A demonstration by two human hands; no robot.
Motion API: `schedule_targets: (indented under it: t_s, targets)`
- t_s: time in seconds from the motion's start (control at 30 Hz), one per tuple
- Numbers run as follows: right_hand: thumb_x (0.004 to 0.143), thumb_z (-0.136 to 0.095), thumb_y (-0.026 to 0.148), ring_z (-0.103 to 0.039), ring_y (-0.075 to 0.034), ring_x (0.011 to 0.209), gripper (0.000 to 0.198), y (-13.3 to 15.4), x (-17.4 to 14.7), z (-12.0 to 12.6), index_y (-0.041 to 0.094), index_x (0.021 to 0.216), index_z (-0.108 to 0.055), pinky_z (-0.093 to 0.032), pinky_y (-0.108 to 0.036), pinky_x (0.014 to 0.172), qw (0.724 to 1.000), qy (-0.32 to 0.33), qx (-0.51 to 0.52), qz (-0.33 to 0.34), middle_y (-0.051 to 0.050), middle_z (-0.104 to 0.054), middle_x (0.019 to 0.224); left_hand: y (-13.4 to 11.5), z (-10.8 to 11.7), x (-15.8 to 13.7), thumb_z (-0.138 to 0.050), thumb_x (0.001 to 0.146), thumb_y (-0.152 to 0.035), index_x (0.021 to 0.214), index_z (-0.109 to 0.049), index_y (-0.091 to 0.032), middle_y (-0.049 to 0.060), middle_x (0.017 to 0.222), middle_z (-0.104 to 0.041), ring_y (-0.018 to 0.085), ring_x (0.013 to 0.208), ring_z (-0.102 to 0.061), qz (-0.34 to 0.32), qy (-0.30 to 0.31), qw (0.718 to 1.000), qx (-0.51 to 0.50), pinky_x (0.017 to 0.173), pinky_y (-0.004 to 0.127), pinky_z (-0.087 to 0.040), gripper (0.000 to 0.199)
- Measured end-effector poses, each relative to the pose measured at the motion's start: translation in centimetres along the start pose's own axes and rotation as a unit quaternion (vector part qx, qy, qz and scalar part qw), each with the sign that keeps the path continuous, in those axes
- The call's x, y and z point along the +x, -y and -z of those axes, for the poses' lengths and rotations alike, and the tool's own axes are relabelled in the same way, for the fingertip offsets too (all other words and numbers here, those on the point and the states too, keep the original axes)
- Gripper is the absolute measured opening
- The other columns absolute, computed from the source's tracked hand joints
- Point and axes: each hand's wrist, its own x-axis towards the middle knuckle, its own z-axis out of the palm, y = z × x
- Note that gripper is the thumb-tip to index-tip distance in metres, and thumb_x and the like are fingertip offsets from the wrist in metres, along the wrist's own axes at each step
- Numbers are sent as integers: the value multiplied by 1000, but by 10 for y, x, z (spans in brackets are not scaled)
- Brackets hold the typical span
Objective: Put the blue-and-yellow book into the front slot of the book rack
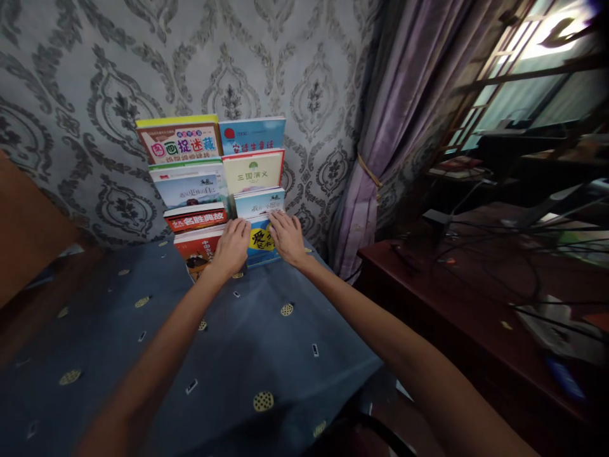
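Two columns of upright books stand in stepped rows against the wall. At the front right is a blue book [261, 252] with a yellow patch on its cover. My right hand [288, 238] is closed over its top right part, with the fingers bent over the top edge. My left hand [232, 246] is curled at its left top corner, beside a red book [197, 249] in the left column. Right behind the blue book stands a light blue book [257, 203], and behind that a cream book [252, 172] with a red border.
In the left column are a pink book [176, 143] and a red-banded book [197, 219]. A blue patterned cloth [228, 355] covers the table. To the right are a tied purple curtain [371, 152] and a dark red desk [428, 285] with cables. A brown panel [28, 228] stands left.
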Motion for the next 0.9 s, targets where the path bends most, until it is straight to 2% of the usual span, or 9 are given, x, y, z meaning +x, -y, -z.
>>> schedule_targets:
  t_s: [0.13, 0.23, 0.33, 0.43, 0.53, 0.63, 0.77, 0.9]
  targets:
    - [104, -31, 29, -40, -27, 144, 46, 2, 0, 0, 17, 144, -50, -23, -56, 119, 997, 13, -73, 7, -13, -52, 151, -2, 1, -4, -40, 84, -1, 139, -48, -1, 24, 141, -56, 31, 142, -42, 6, -7, 1000, 2, 120, 52, -33, 56]
    - [104, -29, 30, -39, -27, 145, 48, 2, -1, 0, 18, 147, -47, -25, -58, 118, 995, 22, -100, 8, -13, -49, 154, -11, -1, -20, -37, 86, 0, 138, -50, -4, 21, 147, -53, 29, 146, -38, -13, -9, 1000, -1, 121, 52, -31, 53]
    - [104, -28, 30, -33, -27, 149, 50, 3, -6, -2, 17, 151, -40, -24, -59, 119, 993, 29, -115, 5, -13, -43, 158, -27, -10, -53, -37, 88, -1, 136, -54, -8, 18, 145, -56, 26, 147, -39, -47, 12, 999, -22, 122, 52, -31, 51]
    - [104, -28, 30, -25, -27, 153, 53, 5, -17, -7, 17, 155, -34, -21, -58, 121, 992, 29, -124, 8, -13, -33, 163, -43, -27, -95, -38, 87, 1, 133, -56, -9, 17, 142, -59, 26, 146, -41, -68, 71, 994, -43, 121, 52, -32, 50]
    - [104, -27, 29, -20, -27, 154, 54, 7, -34, -18, 18, 156, -33, -18, -58, 122, 992, 30, -120, 9, -13, -25, 166, -49, -44, -134, -40, 84, 3, 130, -58, -10, 16, 140, -61, 27, 145, -42, -37, 115, 991, -65, 120, 52, -33, 52]
    - [104, -27, 29, -20, -26, 154, 53, 8, -53, -32, 18, 155, -34, -18, -57, 122, 993, 50, -107, 7, -14, -23, 167, -46, -55, -162, -40, 84, 3, 129, -59, -12, 16, 139, -61, 27, 145, -42, 12, 134, 987, -94, 119, 53, -33, 52]
    - [103, -30, 27, -22, -26, 154, 52, 8, -75, -51, 16, 153, -37, -19, -57, 122, 991, 96, -94, -4, -16, -25, 166, -41, -61, -182, -40, 86, 1, 129, -59, -14, 15, 139, -61, 27, 144, -43, 61, 136, 981, -127, 117, 55, -36, 50]
    - [102, -30, 27, -24, -26, 154, 52, 15, -91, -62, 17, 154, -36, -22, -58, 121, 987, 138, -83, -19, -15, -25, 166, -43, -63, -189, -40, 90, -2, 126, -61, -16, 14, 137, -62, 27, 141, -46, 93, 114, 977, -154, 115, 56, -39, 44]
